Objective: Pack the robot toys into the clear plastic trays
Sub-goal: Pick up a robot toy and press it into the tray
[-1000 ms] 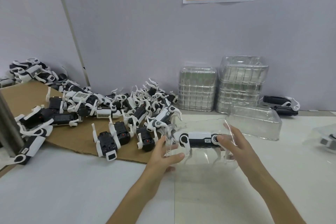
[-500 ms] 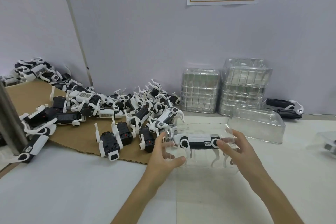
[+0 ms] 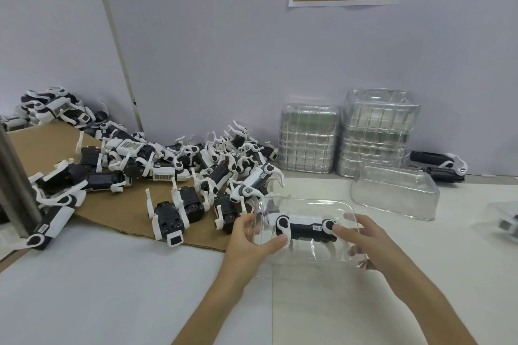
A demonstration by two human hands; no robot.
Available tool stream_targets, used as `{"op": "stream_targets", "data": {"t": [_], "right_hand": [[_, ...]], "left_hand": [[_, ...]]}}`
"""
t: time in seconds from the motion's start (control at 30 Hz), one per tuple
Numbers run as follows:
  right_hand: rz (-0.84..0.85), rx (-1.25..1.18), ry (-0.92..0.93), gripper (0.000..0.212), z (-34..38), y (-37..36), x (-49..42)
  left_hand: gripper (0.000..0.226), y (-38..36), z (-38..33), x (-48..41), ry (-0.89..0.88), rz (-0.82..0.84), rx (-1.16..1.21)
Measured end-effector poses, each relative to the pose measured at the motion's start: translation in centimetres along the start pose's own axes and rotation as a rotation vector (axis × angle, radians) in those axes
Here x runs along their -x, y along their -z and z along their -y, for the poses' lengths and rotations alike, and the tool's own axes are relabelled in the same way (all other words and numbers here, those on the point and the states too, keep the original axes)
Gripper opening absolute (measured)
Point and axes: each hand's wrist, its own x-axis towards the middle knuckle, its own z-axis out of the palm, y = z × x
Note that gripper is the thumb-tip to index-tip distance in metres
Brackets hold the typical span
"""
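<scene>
The person holds one clear plastic tray (image 3: 308,203) over the middle of the white table (image 3: 112,288), a little toward its near edge. A robot toy (image 3: 304,228) lies on its side inside. The left hand (image 3: 249,244) pinches the tray's left end, thumb in front and fingers behind. The right hand (image 3: 367,244) curls round the right end, I think to steady the thin shell while the toy is seated. I cannot tell if the tray touches the table. The heap of loose robot toys (image 3: 213,165) waits on a cardboard sheet (image 3: 117,213) at the left side, close to the left hand. Stacks of empty trays (image 3: 308,140) stand at the back edge, with one upturned tray (image 3: 392,193) in front of them, so reaching them means going around it.
</scene>
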Motion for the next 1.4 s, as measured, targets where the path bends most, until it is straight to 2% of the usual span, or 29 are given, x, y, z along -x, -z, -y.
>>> {"op": "stream_targets", "data": {"t": [0.33,0.5,0.57,0.6,0.67,0.73,0.87,1.0,1.23,1.37,1.4], "right_hand": [[-0.078,0.070,-0.073,0.029,-0.4,0.5,-0.3],[-0.124,0.114,-0.058,0.039,-0.6,0.7,-0.5],[-0.202,0.180,0.036,0.045,-0.8,0.6,-0.5],[-0.247,0.193,0.114,0.041,-0.7,0.4,-0.4],[-0.322,0.206,0.307,0.032,-0.4,0.0,0.1],[-0.346,0.261,0.496,0.039,-0.1,-0.4,0.5],[-0.171,0.504,0.699,0.036,0.4,-2.2,1.5],[0.012,0.965,0.678,0.034,0.2,-3.4,1.8],[0.111,0.981,0.596,0.026,1.6,-3.2,2.1],[0.050,0.979,0.526,0.031,3.1,-3.9,2.3],[0.015,0.933,0.543,0.025,3.4,-4.5,2.4]], "left_hand": [[0.044,0.0,0.0,0.0,-0.043,0.059,-0.049],[0.031,0.3,-0.2,-0.1,-0.066,0.067,-0.035],[0.029,0.2,-0.2,-0.1,-0.069,0.073,-0.040],[0.029,0.2,-0.2,-0.1,-0.071,0.073,-0.044],[0.029,0.3,-0.1,-0.1,-0.076,0.069,-0.046],[0.028,0.2,-0.2,0.0,-0.082,0.064,-0.045],[0.028,0.2,-0.3,0.1,-0.082,0.061,-0.043],[0.028,0.3,-0.3,0.2,-0.092,0.036,-0.052],[0.027,0.3,-0.5,0.3,-0.070,0.043,-0.059],[0.026,0.2,-0.4,0.4,-0.047,0.075,-0.045],[0.023,-0.1,-0.5,0.5,-0.031,0.095,-0.022]]}}
